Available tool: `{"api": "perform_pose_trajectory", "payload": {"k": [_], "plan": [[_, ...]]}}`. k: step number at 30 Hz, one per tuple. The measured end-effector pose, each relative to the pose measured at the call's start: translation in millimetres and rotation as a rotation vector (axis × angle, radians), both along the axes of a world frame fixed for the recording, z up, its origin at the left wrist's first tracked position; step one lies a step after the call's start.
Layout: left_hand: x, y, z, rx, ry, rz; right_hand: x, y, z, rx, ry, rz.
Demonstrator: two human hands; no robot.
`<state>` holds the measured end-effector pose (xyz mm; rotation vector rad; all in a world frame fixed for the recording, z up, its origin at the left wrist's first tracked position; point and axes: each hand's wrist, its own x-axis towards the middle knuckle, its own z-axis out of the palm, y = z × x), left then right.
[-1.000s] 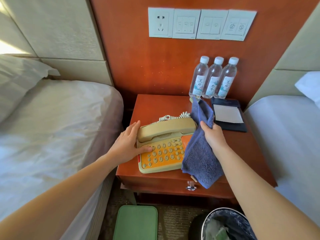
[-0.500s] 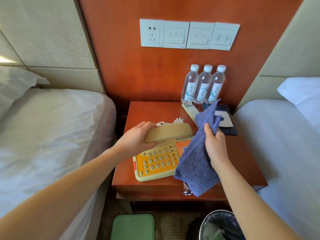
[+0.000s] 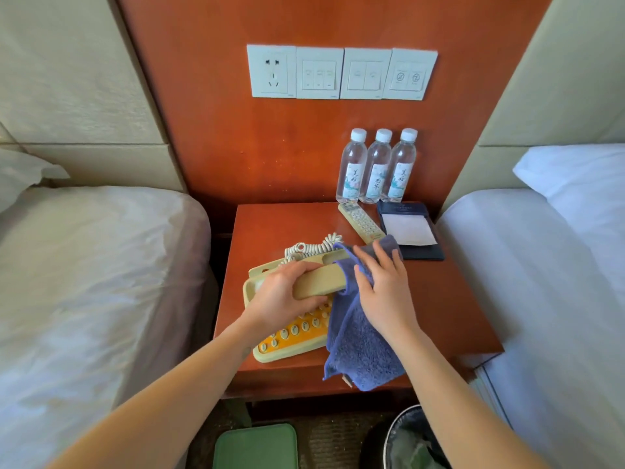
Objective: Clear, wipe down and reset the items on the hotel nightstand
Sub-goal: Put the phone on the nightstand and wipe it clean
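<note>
A beige telephone (image 3: pixel 270 350) with orange keypad sits at the front left of the wooden nightstand (image 3: pixel 449 309). My left hand (image 3: pixel 284 296) grips its handset (image 3: pixel 321 282), lifted just above the cradle. My right hand (image 3: pixel 382 292) holds a blue cloth (image 3: pixel 358 350) around the handset's right end; the cloth hangs down over the phone's right side and the nightstand's front edge. A coiled cord (image 3: pixel 311 247) lies behind the phone.
Three water bottles (image 3: pixel 377 167) stand at the back right. A beige remote (image 3: pixel 360 223) and a dark notepad holder (image 3: pixel 409 230) lie before them. Beds flank both sides. A green bin (image 3: pixel 257 446) and a lined wastebasket (image 3: pixel 412 441) sit on the floor below.
My left hand closed round the handset and lifted it off the cradle. My right hand brought the cloth left and wrapped it over the handset's right end.
</note>
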<state>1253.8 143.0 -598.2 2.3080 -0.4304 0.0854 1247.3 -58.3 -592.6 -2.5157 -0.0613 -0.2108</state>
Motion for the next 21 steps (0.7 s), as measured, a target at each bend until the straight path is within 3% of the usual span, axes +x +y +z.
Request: {"api": "perform_pose_trajectory", "payload": {"k": [2, 5, 9, 13, 21], "plan": [[2.4, 5.8, -1.4, 0.031, 0.014, -0.019, -3.1, 0.8, -4.2, -0.064, -0.026, 0.011], [13.1, 27.3, -0.4, 0.288, 0.063, -0.039, -6.1, 0.3, -4.9, 0.028, -0.037, -0.033], [24.9, 57.3, 3.7, 0.403, 0.459, -0.084, -14.5, 8.8, -7.3, 0.152, 0.117, -0.205], [18.2, 64.0, -5.3, 0.439, 0.421, -0.138, -19.4, 25.9, -13.2, 0.262, 0.074, -0.303], [18.9, 88.4, -2.4, 0.677, 0.346, -0.348, -4.9, 29.9, -21.6, 0.149, -0.076, -0.253]]}}
